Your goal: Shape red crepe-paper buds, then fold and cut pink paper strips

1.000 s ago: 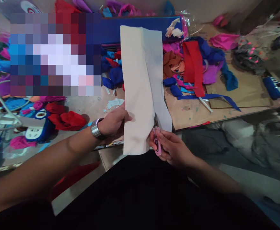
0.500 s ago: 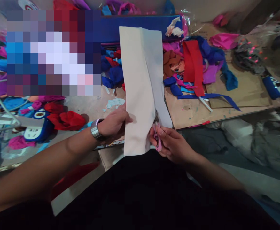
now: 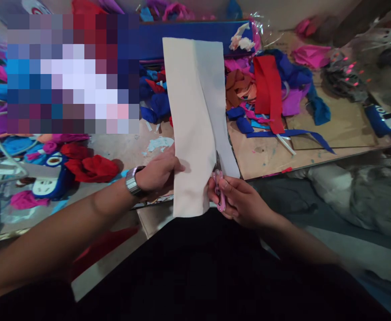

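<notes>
A long cream-white strip of fabric or paper [image 3: 192,116] hangs over the table's front edge, slit lengthwise from its near end so that its right part lies apart. My left hand [image 3: 160,171], with a metal watch on the wrist, grips the strip's left edge, thumb on top and the other fingers hidden beneath. In my right hand [image 3: 239,198] is a small pair of scissors with pink handles [image 3: 221,196], the fingers closed round them. The blades point away from me into the slit; their tips are partly covered by the strip.
Red, blue and purple fabric scraps [image 3: 267,93] are heaped right of the strip. At left lie a blue-and-white power strip [image 3: 50,178] and a red cloth piece [image 3: 93,167]. A long blue box [image 3: 182,29] stands behind. Brown cardboard [image 3: 332,125] covers the right side. A blurred patch hides the upper left.
The view has shifted slightly. More of the scissor blades shows now beside the slit. Both hands keep nearly the same place and hold.
</notes>
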Demonstrator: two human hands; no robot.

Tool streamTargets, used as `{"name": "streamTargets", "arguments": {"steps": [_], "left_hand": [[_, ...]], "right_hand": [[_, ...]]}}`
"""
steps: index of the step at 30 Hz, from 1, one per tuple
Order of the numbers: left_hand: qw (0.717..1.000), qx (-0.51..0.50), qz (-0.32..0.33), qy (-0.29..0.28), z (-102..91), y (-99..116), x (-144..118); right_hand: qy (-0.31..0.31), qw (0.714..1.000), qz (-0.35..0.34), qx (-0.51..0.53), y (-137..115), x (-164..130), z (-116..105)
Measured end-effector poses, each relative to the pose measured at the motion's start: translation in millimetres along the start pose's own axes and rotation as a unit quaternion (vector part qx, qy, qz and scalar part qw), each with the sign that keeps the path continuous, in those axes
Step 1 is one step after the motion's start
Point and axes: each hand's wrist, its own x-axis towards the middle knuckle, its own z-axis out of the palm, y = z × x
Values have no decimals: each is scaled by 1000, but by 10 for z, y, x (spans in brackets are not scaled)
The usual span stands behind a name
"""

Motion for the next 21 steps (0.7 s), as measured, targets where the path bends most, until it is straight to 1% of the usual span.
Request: {"name": "streamTargets", "arguments": {"steps": [3, 9, 12, 16, 21], "left_hand": [[1000, -2, 3, -2, -11, -14, -10], [1000, 6, 5, -8, -74, -59, 16], [1000, 10, 4, -9, -71, -51, 19], [1000, 22, 4, 8, -63, -49, 7], [1000, 18, 12, -23, -125, -109, 17]], "right_hand": [[-8, 1000, -5, 0, -9, 9, 12], [-1, 1000, -2, 8, -18, 13, 37], [1, 1000, 1, 15, -4, 14, 29], [6, 1000, 0, 28, 19, 24, 19], [15, 999, 4, 35, 30, 39, 31]]}}
